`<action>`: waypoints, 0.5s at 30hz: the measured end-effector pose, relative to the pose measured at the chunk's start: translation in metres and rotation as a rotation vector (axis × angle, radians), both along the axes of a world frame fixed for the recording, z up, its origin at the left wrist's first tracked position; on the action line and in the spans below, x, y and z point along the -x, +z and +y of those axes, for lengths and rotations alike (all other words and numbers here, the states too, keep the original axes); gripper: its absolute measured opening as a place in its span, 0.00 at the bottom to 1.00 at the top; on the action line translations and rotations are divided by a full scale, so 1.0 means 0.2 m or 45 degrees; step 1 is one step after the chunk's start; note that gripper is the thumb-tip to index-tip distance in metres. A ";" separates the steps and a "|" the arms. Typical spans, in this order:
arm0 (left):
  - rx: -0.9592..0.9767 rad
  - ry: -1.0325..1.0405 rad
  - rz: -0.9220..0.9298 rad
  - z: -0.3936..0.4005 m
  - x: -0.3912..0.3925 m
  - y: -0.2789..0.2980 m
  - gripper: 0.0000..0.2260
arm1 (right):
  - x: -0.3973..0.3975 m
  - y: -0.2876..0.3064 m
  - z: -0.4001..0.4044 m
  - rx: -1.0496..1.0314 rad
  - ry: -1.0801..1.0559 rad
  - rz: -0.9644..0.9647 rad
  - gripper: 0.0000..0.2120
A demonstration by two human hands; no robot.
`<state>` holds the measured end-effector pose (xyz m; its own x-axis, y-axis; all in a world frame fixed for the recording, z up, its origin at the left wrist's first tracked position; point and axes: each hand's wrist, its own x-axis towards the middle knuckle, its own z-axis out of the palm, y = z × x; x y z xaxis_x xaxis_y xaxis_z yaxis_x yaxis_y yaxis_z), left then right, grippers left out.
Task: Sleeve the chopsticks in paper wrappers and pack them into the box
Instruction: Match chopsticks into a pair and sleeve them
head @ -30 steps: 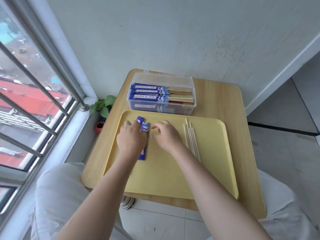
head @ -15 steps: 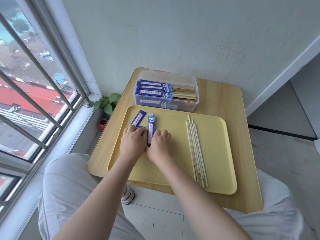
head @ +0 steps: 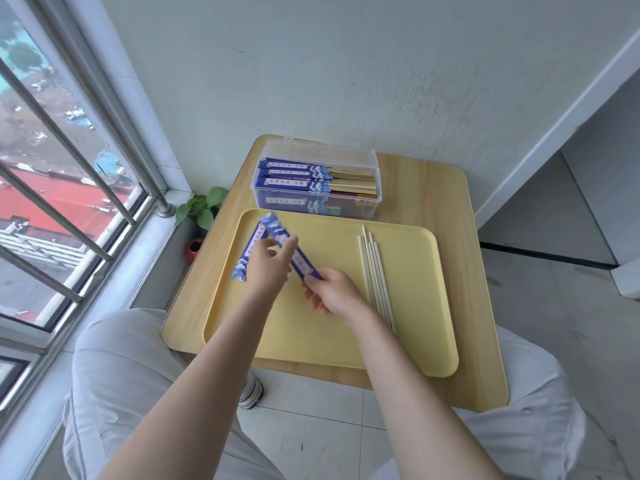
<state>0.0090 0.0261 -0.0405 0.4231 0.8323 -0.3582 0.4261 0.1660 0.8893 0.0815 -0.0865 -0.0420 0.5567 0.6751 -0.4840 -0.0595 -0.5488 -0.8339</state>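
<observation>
A blue paper wrapper (head: 290, 249) is lifted slantwise above the yellow tray (head: 408, 341). My right hand (head: 334, 294) pinches its near end and my left hand (head: 268, 268) holds its middle between thumb and fingers. A second blue wrapper (head: 246, 259) lies flat on the tray's left side, partly under my left hand. Several bare wooden chopsticks (head: 374, 271) lie side by side on the tray's right part. The clear plastic box (head: 375, 183) stands behind the tray with several sleeved chopsticks (head: 298, 176) inside.
The tray sits on a small wooden table (head: 433, 199) against a white wall. A window with metal bars (head: 69, 150) is at the left, with a small potted plant (head: 202, 209) below it. My knees flank the table.
Both hands were pressing on the wrappers flat on the tray. Now one wrapper is raised off the tray and held between both hands; the other stays lying.
</observation>
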 end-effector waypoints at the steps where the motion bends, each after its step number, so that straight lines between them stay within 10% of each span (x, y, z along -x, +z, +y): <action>1: 0.141 0.044 -0.095 -0.01 -0.03 0.01 0.15 | -0.01 0.02 -0.02 0.028 0.128 -0.031 0.07; 6: 0.354 0.150 -0.225 -0.11 -0.12 0.05 0.05 | -0.12 0.07 -0.12 0.308 0.443 -0.264 0.02; 11: 0.444 -0.004 -0.196 -0.16 -0.10 0.02 0.07 | -0.22 0.05 -0.20 0.658 0.153 -0.856 0.11; 15: 0.420 -0.128 -0.136 -0.19 -0.08 -0.01 0.08 | -0.20 0.02 -0.19 0.744 0.005 -0.845 0.12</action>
